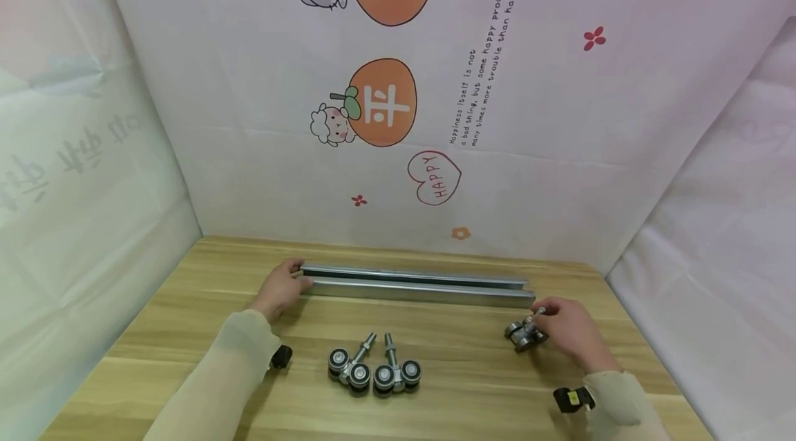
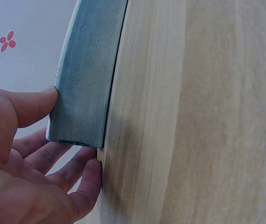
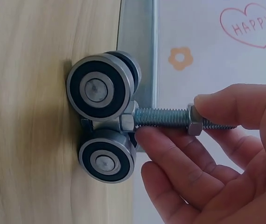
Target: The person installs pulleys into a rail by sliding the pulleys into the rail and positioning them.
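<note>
A long silver metal channel rail [image 1: 423, 289] lies along the back of the table with its slot facing up. My left hand [image 1: 281, 291] grips its left end, thumb on the near wall and fingers around the far side; in the left wrist view the thumb presses the edge of the rail [image 2: 84, 93]. At the right end, my right hand [image 1: 569, 327] pinches the threaded bolt of a roller trolley [image 1: 525, 336]. Its black-and-steel wheels [image 3: 98, 88] hang close over the wood, just in front of the rail's right end, with the bolt pointing up.
Two more roller trolleys [image 1: 349, 368] [image 1: 398, 372] lie side by side near the table's middle, bolts leaning toward each other. A printed white cloth [image 1: 528, 206] stands behind the wooden table [image 1: 466, 392], with white sheets at both sides.
</note>
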